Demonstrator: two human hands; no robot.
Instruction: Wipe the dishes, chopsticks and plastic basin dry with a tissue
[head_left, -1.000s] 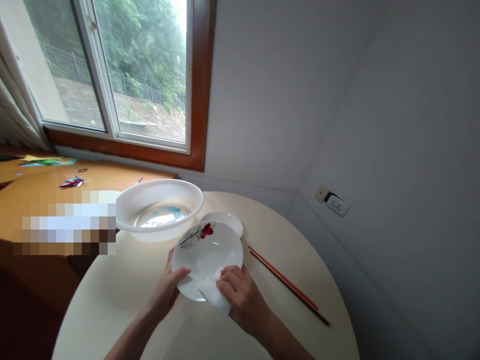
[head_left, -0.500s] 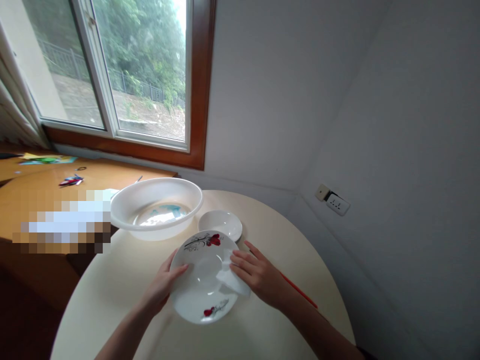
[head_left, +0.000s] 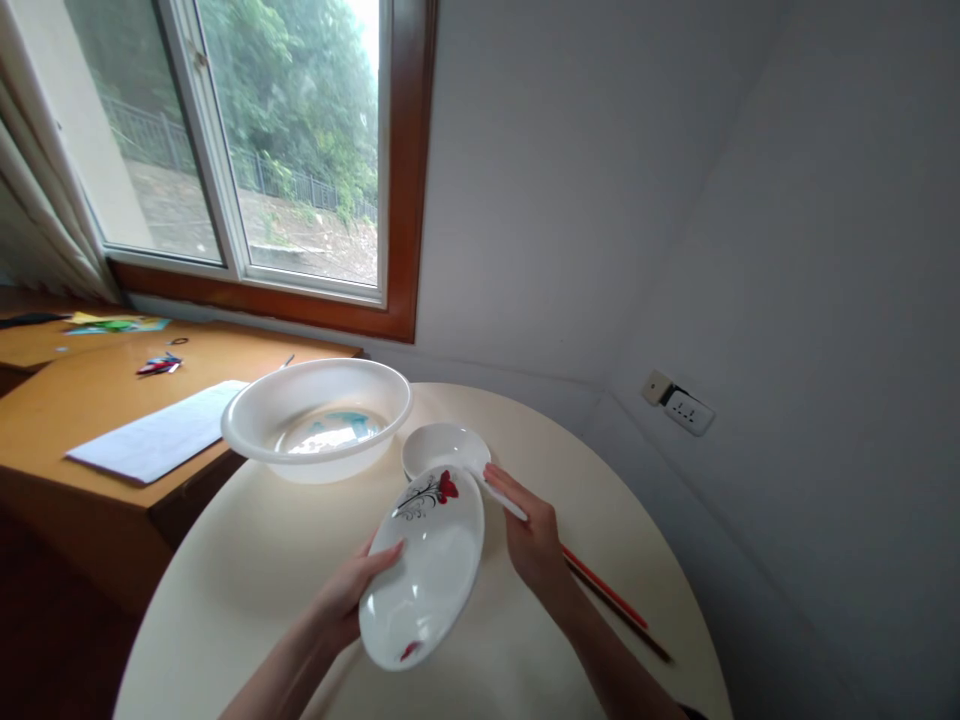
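Note:
My left hand [head_left: 351,592] grips the left edge of a white plate [head_left: 431,570], its thumb over the inner face. The plate is tilted, and red flowers with dark scrolls decorate its top and bottom. Just beyond its right rim, my right hand [head_left: 531,530] has its fingers pressed over a folded white cloth [head_left: 504,494]. The cloth is close to the rim; whether it touches the plate, I cannot tell. White bowls [head_left: 444,447], apparently stacked, sit on the round table [head_left: 247,600] right behind the plate.
A large translucent basin [head_left: 319,375] with clear liquid in it stands at the table's back left. To the right lie an orange-red stick [head_left: 606,587] and a dark brown one [head_left: 626,613]. Left, a wooden desk [head_left: 45,420] holds white paper [head_left: 161,430]. A wall socket [head_left: 688,411] is at right.
The plate has turned and tilted more steeply in my left hand. My right hand has moved with the cloth from the plate's face to beyond its right rim. The view has shifted slightly.

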